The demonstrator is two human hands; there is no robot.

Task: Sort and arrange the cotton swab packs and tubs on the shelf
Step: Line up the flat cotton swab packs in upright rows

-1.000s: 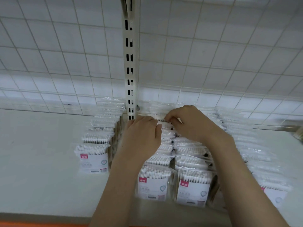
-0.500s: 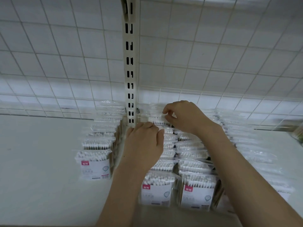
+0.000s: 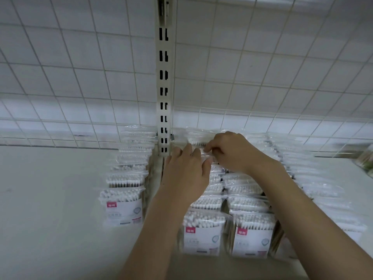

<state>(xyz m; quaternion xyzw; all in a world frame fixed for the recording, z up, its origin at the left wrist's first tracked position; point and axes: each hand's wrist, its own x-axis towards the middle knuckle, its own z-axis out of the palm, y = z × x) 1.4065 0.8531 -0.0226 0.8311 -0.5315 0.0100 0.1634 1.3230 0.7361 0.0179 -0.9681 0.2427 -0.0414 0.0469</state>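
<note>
- Two hands reaching to rear of white shelf.
- Left hand and right hand both pinching a cotton swab pack at back of middle rows.

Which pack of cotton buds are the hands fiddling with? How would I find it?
Find the slotted upright post on the back grid wall. Just right of its foot runs a row of clear cotton swab packs, front to back. The pack is at the very back of that row, the only one pinched by the right hand.
</note>
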